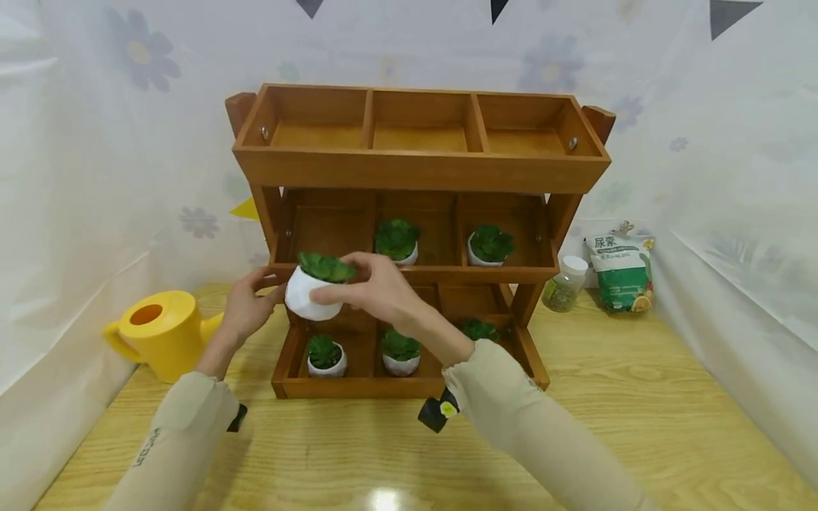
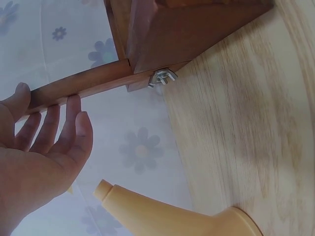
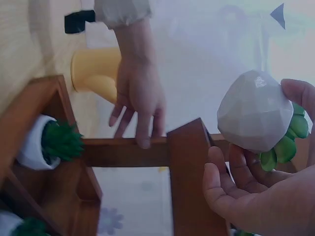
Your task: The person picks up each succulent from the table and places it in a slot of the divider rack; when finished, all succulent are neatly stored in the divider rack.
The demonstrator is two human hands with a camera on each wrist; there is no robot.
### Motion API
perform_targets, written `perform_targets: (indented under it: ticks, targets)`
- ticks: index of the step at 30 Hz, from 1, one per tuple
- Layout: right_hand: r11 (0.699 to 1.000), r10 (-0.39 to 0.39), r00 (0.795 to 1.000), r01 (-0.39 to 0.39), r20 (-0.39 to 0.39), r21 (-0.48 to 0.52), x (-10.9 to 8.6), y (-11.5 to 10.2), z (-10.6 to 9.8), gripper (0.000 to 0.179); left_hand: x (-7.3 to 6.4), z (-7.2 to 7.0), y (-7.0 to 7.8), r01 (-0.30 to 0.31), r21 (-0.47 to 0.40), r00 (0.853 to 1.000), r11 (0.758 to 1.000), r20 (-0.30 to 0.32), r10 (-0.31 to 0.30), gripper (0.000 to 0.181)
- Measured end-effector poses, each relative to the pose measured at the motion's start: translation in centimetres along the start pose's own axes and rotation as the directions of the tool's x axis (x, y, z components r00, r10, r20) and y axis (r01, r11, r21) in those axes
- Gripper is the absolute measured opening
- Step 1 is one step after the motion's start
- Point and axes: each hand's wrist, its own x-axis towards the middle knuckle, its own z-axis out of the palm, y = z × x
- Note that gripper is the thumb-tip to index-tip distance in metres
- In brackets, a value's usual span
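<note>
My right hand [image 1: 390, 291] holds a potted succulent [image 1: 308, 295] with a white faceted pot, raised in front of the left end of the middle tier. In the right wrist view the white pot [image 3: 253, 110] is tipped sideways, thumb and fingers around its rim and leaves. My left hand [image 1: 246, 306] is at the left side of the wooden plant shelf [image 1: 415, 170]. Seen from the left wrist, thumb and fingertips lie on opposite sides of its wooden leg [image 2: 81, 81]. Two succulents, one a middle-tier succulent [image 1: 491, 245], sit in the centre and right compartments.
Several succulents, such as a small one [image 1: 327, 358], stand in the bottom tier. The top tier has three bare compartments. A yellow watering can [image 1: 167, 341] stands left of the shelf; a lidded jar [image 1: 565, 284] and a green-and-white bag [image 1: 621, 273] are right of it.
</note>
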Motion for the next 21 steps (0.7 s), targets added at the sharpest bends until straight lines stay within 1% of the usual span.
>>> perform_targets:
  ticks: [3,6,11,15,19,21]
  targets:
    - [0.995,-0.016,1.0,0.013,-0.024,-0.099,0.9,-1.4,-0.6,0.062,0.0,0.0,0.0,-0.003,-0.014,1.0,1.0,0.001,0.003,0.042]
    - [0.983,-0.019,0.998,0.009,-0.053,-0.183,1.7,-2.5,-1.2,0.066,0.0,0.0,0.0,-0.002,-0.001,1.0,1.0,0.012,0.002,0.045]
    - [0.971,0.005,0.995,-0.029,-0.099,-0.237,3.2,-3.3,-1.9,0.074,-0.1,0.0,0.1,-0.011,0.027,1.0,1.0,0.013,0.011,0.05]
    - [0.965,0.013,0.992,-0.046,-0.128,-0.259,4.4,-3.6,-2.2,0.075,-0.2,0.0,0.2,-0.006,0.028,1.0,1.0,0.021,0.005,0.054]
    - [0.942,-0.023,0.987,-0.032,-0.157,-0.335,5.8,-3.9,-1.9,0.071,-0.3,-0.1,0.2,0.002,0.022,0.999,1.0,0.037,-0.003,0.057]
    - [0.92,-0.052,0.986,-0.013,-0.157,-0.391,6.6,-3.9,-1.6,0.07,-0.3,-0.2,0.2,0.008,0.02,0.999,1.0,0.042,-0.009,0.058]
